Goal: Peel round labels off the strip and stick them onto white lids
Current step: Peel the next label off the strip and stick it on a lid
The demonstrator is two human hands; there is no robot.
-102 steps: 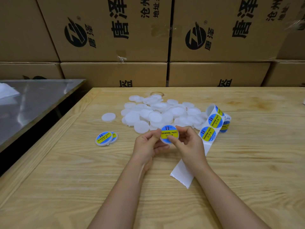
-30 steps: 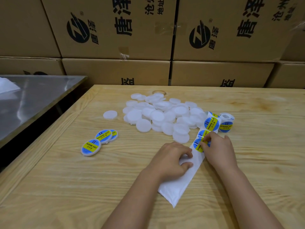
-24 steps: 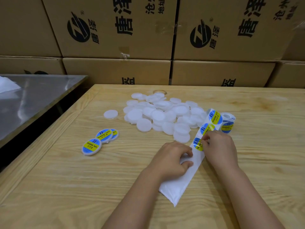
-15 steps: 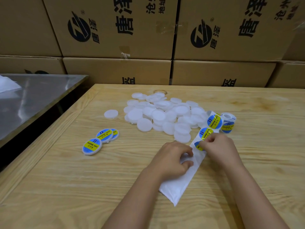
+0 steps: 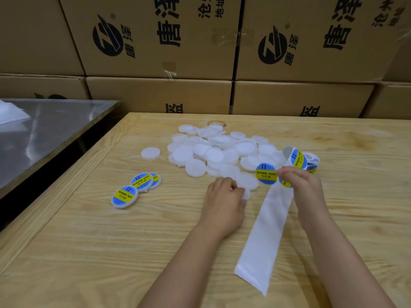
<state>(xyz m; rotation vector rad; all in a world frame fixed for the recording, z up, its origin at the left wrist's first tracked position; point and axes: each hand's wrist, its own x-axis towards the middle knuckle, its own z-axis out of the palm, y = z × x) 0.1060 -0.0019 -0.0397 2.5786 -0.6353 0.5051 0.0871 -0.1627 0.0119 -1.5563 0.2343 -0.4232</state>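
Fig.: label just freed, lid being fetched. R hand (image 5: 308,192) pinches one round label (image 5: 266,173) by its edge btwn thumb and fingertips. Half a sec ago that label sat on the strip (image 5: 266,236). Now it is clear of the backing, raised, printed face toward the camera, at 9 o'clock of the R fingertips. L hand (image 5: 223,201) has left the strip, which it was pressing flat, and moved to 10 o'clock of it. Its fingers curl over a white lid (image 5: 245,194) at the near edge of the lid pile (image 5: 213,152). Cannot tell whether the lid is gripped or only touched. Strip lies loose on the table (image 5: 111,252), running up to the roll (image 5: 311,160) at 12 o'clock of the R hand. Three labelled lids (image 5: 124,196) lie at 9 o'clock of the L hand. Judgement: peel step done; next, bring lid and label together, centred. Most lids are still bare.
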